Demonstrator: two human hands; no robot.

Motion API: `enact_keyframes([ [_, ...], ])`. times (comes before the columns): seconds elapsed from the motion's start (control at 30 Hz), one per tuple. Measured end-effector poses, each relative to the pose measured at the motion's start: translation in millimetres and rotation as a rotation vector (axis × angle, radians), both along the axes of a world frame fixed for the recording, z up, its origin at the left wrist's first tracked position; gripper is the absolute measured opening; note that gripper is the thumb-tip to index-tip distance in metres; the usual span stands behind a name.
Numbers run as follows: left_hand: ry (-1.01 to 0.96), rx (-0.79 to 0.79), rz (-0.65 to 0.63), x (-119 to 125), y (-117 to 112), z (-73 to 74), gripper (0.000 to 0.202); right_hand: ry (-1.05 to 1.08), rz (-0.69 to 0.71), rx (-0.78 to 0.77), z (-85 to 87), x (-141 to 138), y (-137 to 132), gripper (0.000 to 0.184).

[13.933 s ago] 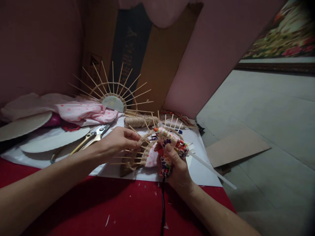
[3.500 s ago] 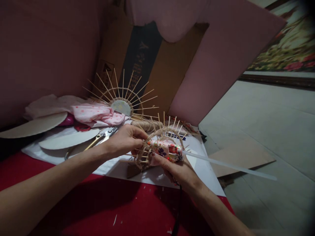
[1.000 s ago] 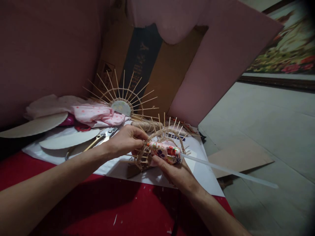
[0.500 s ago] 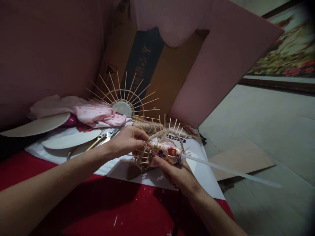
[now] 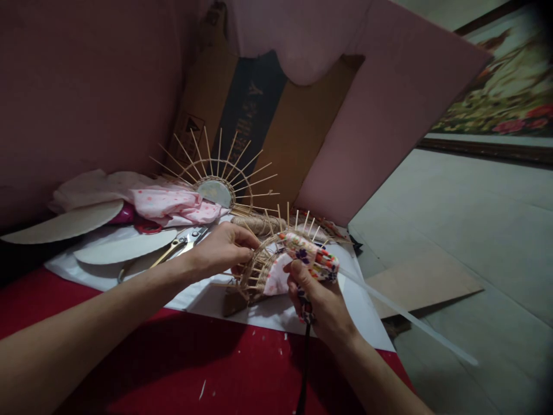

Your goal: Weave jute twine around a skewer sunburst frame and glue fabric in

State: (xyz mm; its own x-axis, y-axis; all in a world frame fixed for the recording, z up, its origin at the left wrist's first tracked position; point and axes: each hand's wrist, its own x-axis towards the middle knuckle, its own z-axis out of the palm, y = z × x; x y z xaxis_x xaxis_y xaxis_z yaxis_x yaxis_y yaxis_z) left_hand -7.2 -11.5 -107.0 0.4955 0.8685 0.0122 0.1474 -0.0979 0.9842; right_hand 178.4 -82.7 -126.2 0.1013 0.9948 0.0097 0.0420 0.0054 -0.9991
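The right hand [image 5: 322,297] is clamped around a flowered glue gun [image 5: 305,252]; the left hand [image 5: 227,246] pinches a rope-and-stick weaving [image 5: 259,279].

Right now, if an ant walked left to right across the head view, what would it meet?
Leftmost white flat piece, gold-handled shears, left hand, pink-dotted patch, flowery glue gun, brown board on the floor.

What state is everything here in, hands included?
Left hand: pinching the woven frame
Right hand: gripping the glue gun
Woven frame: spoke tips protruding
Glue gun: glue stick protruding behind
Shears: lying down
Twine: wound up
Pink cloth: crumpled
Rear frame: spokes fanned out
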Motion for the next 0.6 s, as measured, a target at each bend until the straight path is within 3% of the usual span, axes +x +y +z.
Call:
enact_keyframes([
  [0.13,-0.041,-0.039,0.015,-1,5,-3.2,0.021,0.186,-0.032,0.107,14.8,10,-3,0.046],
  [0.3,-0.091,-0.086,0.065,-9,14,-1.4,0.015,0.136,-0.208,0.208,22.8,29,-9,0.051],
  [0.43,-0.116,-0.052,0.162,-20,23,4.9,0.011,-0.186,-0.343,0.111,13.4,52,-21,0.038],
  [0.6,-0.142,-0.027,0.312,-28,26,16.7,0.013,-0.64,-0.239,0.05,-1.4,79,-35,0.018],
])
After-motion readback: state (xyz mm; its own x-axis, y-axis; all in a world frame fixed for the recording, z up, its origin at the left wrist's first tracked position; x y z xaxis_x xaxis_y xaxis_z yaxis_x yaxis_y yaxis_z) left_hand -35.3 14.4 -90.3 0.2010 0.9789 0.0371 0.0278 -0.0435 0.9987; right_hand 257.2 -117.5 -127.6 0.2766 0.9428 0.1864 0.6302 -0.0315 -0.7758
